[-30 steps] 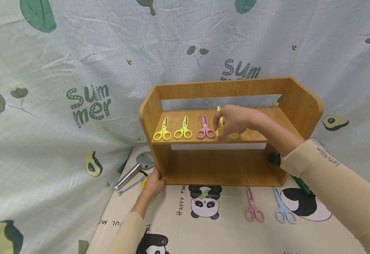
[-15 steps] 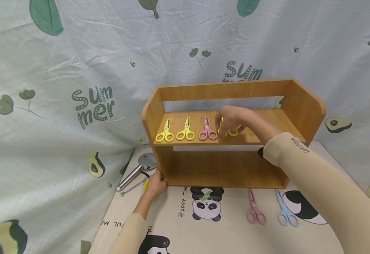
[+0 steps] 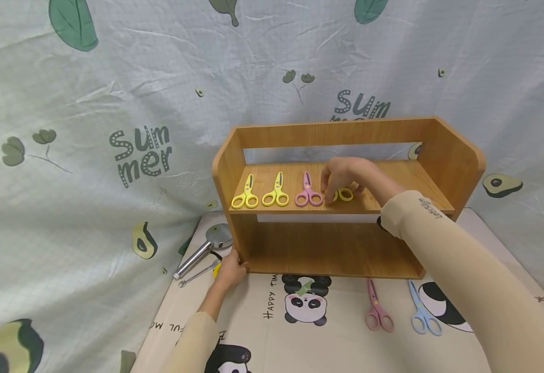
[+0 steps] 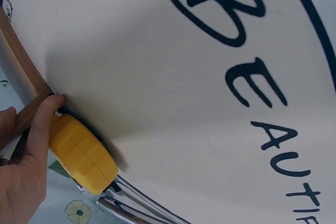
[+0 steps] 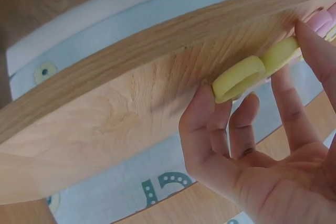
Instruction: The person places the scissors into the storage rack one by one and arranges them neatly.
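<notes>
A two-tier wooden shelf stands on the table. My left hand grips the bottom of its left side panel, with the thumb on one side and a finger on the other in the left wrist view. My right hand is over the upper tier, holding yellow scissors by the handle loops between thumb and fingers. The head view hides their blades behind the hand. To its left on that tier lie pink scissors, yellow scissors and another yellow pair, all blades to the back.
Pink scissors and blue scissors lie on the table in front of the shelf. Left of it are a chrome shower head, a wrench and a yellow tape measure. A printed curtain hangs behind.
My right hand has closed in over the yellow scissors, covering more of them, and the forearm has swung inward. The left hand keeps its place on the shelf. The head view has shifted slightly.
</notes>
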A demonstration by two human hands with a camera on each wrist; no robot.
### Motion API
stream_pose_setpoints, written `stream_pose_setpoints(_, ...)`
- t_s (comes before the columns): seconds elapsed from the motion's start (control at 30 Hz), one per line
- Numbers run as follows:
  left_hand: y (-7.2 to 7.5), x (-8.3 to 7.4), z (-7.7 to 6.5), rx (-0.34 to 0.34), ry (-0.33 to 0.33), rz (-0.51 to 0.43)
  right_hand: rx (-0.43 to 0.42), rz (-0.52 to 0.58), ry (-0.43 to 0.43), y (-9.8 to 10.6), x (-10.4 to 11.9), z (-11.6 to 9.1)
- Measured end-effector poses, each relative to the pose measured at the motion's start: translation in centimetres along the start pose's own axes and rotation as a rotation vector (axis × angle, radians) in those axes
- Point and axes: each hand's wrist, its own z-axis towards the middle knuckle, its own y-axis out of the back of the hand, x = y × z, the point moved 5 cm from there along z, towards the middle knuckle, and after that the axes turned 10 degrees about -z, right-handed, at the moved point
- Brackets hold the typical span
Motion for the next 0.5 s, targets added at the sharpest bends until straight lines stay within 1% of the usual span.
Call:
stream_pose_setpoints(0.2,-0.07,-0.05,0.03,-0.005,-0.005,0.004,0.040,0.030,-0.026,0.26,-0.07,0.08)
stream_pose_setpoints(0.5,-0.12,-0.27,-0.13,-0.001,-0.003,-0.009,0.048,0.029,-0.043,0.28,-0.01,0.00)
